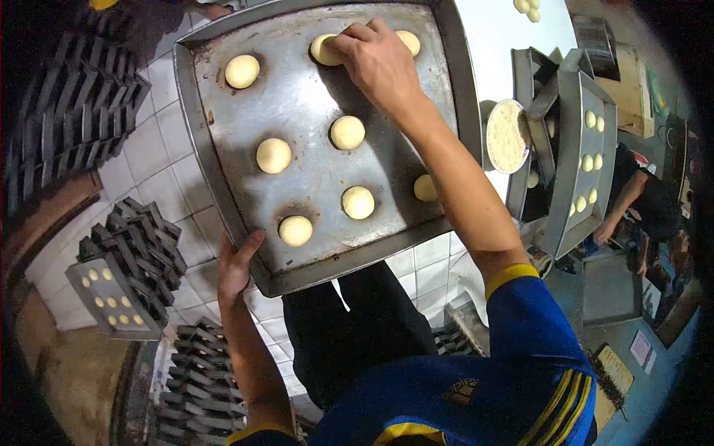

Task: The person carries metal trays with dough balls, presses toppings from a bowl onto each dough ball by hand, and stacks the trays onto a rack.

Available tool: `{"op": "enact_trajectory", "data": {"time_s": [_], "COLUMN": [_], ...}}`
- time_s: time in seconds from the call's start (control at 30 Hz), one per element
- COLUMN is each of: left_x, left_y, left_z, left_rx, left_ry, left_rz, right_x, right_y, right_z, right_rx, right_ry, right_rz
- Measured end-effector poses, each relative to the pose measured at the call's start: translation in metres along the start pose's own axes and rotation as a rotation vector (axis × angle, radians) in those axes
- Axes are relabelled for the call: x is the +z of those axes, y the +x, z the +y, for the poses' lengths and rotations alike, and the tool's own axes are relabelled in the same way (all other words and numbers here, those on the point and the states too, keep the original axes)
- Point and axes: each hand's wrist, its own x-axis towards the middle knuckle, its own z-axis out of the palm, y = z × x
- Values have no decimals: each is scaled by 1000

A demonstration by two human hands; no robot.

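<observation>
A large metal baking tray [312, 104] with raised sides fills the upper middle of the view, with several round, pale dough balls on it. My left hand [236, 266] grips its near left corner, thumb over the rim and the other fingers mostly hidden. Toward the far side, my right hand [378, 65] has its fingers closed on a dough ball [323, 50] at the tray's surface. Another dough ball [408, 42] lies just right of that hand. Partly behind my right forearm is a further dough ball [425, 188]. Nearer the middle sits one more dough ball [347, 132].
A round container of pale crumbs [507, 137] stands right of the tray by a white table [491, 44]. Beyond it, a tilted tray [591, 175] carries dough balls. Dark stacked trays [134, 245] rise on the left. Another person's arm [625, 201] shows at far right.
</observation>
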Motion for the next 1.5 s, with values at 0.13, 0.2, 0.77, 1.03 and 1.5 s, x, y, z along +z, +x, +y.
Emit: {"op": "enact_trajectory", "data": {"time_s": [0.13,0.2,0.77,1.03,1.5], "left_x": [1,9,1,6,10], "left_y": [-3,-6,-1,-6,-2], "left_z": [4,18,4,13,14], "left_rx": [-50,-17,-64,-67,-67], "left_ry": [80,84,-33,13,-51], "left_rz": [29,9,22,141,26], "right_x": [-20,-18,-158,-150,-90], "right_y": [-7,-8,-188,-221,-128], "right_z": [-16,-19,61,80,-63], "right_rx": [-21,10,894,805,743], "right_ry": [75,101,-94,-186,1107], "right_rz": [25,30,-17,-122,-328]}}
